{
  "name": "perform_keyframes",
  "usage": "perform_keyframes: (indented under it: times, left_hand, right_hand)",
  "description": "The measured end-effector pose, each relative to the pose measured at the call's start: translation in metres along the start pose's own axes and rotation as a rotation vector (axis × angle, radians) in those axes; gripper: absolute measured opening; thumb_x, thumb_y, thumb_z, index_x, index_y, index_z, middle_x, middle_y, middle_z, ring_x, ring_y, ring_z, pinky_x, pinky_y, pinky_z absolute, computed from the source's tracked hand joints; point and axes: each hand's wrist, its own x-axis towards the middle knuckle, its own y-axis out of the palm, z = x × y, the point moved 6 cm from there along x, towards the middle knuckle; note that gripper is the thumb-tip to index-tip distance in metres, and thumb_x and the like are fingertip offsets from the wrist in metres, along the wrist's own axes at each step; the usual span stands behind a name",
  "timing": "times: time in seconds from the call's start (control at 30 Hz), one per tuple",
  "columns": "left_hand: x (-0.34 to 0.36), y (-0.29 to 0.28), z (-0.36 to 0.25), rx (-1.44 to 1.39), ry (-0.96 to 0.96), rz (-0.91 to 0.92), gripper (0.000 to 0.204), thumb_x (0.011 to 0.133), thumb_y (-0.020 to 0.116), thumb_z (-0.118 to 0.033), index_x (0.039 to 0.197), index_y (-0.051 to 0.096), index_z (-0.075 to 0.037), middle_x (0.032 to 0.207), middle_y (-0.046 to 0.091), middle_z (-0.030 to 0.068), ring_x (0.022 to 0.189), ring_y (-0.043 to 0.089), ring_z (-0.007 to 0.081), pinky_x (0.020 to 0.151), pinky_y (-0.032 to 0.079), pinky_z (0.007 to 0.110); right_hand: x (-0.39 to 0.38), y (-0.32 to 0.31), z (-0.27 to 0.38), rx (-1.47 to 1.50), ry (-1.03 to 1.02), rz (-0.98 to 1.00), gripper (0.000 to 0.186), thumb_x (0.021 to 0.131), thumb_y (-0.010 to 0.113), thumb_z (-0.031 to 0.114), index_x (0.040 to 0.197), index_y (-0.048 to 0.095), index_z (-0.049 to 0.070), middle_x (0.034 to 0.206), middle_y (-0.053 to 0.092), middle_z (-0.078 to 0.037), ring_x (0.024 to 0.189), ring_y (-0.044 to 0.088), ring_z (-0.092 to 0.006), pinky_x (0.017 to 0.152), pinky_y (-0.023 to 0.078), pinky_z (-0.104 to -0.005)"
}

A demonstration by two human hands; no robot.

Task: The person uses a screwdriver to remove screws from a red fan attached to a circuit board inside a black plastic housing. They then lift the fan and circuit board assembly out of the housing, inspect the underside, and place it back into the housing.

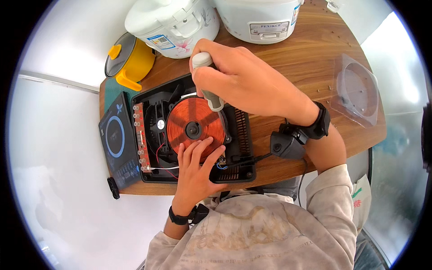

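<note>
An opened black induction cooker base (150, 96) lies on the wooden table (292, 58), its round copper coil (189, 121) exposed next to a fan and a red circuit strip (140, 135). My left hand (194, 168) rests on the coil's lower edge, fingers spread and pressing it. My right hand (243, 83) is shut on a grey-handled screwdriver (208, 87), whose shaft points down at the coil's upper right rim. The tip is hidden behind the handle.
The cooker's black glass top panel (118, 146) lies at the left. A yellow pot with a lid (128, 60) and two white rice cookers (173, 22) (258, 18) stand at the back. A clear plastic cover (357, 90) sits at the right edge.
</note>
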Motion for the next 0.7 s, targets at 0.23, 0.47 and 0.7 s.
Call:
perform_keyframes:
  times: [0.23, 0.47, 0.7]
  left_hand:
    - [-0.001, 0.001, 0.001, -0.007, -0.002, 0.001, 0.107, 0.043, 0.099, -0.025, 0.143, 0.059, -0.022, 0.152, 0.046, 0.0093, 0.139, 0.044, 0.0379, 0.121, 0.027, 0.063]
    - [-0.001, 0.0, 0.002, -0.011, -0.01, 0.001, 0.107, 0.042, 0.099, -0.025, 0.142, 0.059, -0.023, 0.152, 0.046, 0.0086, 0.139, 0.044, 0.0378, 0.122, 0.027, 0.063]
    - [-0.001, 0.002, 0.004, -0.013, -0.033, 0.01, 0.097, 0.05, 0.096, -0.031, 0.141, 0.061, -0.025, 0.152, 0.047, 0.0061, 0.139, 0.044, 0.0353, 0.122, 0.024, 0.064]
  right_hand:
    - [0.001, 0.01, -0.015, 0.243, 0.296, 0.075, 0.021, 0.101, 0.049, 0.022, 0.104, 0.057, 0.003, 0.081, 0.068, -0.006, 0.067, 0.061, -0.014, 0.06, 0.051, -0.0297]
    - [0.005, 0.012, -0.021, 0.225, 0.282, 0.087, 0.022, 0.102, 0.049, 0.023, 0.104, 0.057, 0.003, 0.081, 0.068, -0.006, 0.067, 0.062, -0.0129, 0.058, 0.051, -0.0291]
    - [0.004, 0.01, -0.022, 0.233, 0.293, 0.087, 0.022, 0.103, 0.048, 0.023, 0.104, 0.057, 0.003, 0.08, 0.068, -0.006, 0.068, 0.064, -0.0128, 0.058, 0.052, -0.0288]
